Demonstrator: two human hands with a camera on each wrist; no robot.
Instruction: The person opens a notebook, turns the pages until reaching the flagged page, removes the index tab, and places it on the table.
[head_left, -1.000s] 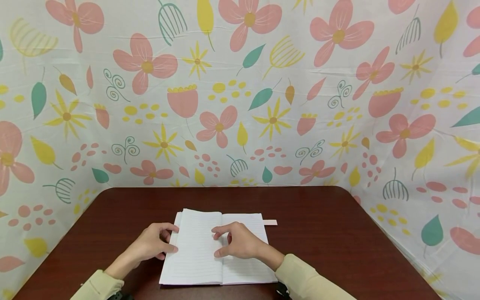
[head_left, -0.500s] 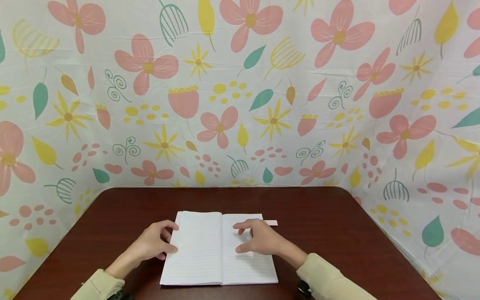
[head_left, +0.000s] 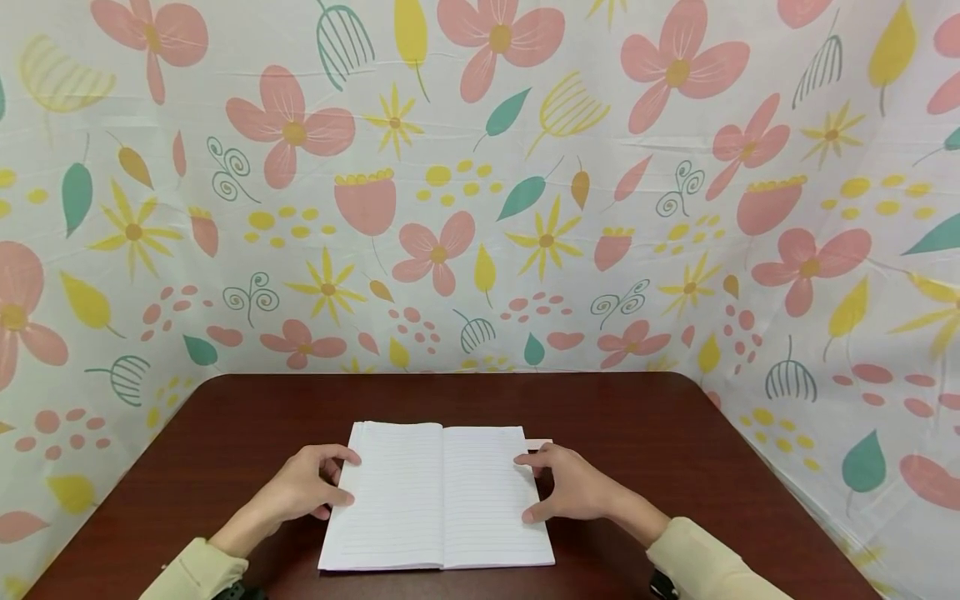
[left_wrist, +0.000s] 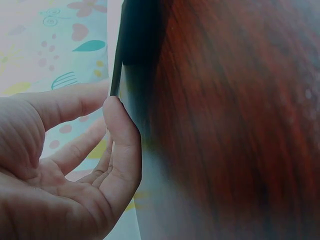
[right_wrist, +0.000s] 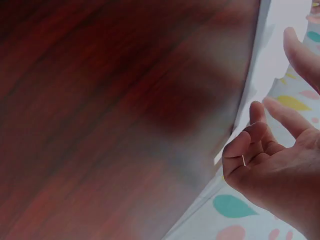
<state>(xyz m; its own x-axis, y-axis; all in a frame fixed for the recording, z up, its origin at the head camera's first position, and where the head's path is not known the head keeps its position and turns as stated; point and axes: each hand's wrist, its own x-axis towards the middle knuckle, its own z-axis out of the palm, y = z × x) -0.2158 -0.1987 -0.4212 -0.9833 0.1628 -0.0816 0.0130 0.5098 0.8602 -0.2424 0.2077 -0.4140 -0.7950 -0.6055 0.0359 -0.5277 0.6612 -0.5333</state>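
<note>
An open notebook [head_left: 401, 500] with lined white pages lies flat in the middle of the head view. My left hand [head_left: 303, 487] holds its left edge, thumb and fingertips meeting there; in the left wrist view the dark cover edge [left_wrist: 118, 62] sits between them. At the opposite side, my right hand [head_left: 576, 487] is beside the right edge with thumb and index finger spread over the page margin. In the right wrist view its thumb is away from the fingers, which come close to the white pages [right_wrist: 274, 52]; whether they touch is hard to tell.
Beneath the notebook is a dark reddish-brown table [head_left: 690, 475] with rounded far corners. A pale strip [head_left: 539, 443] sticks out from the notebook's upper right edge. Floral fabric [head_left: 480, 208] hangs behind the table and at both sides.
My right hand has moved rightward from the notebook's middle fold across the right page to its right edge. The left page's raised top has settled flatter. My left hand stays put.
</note>
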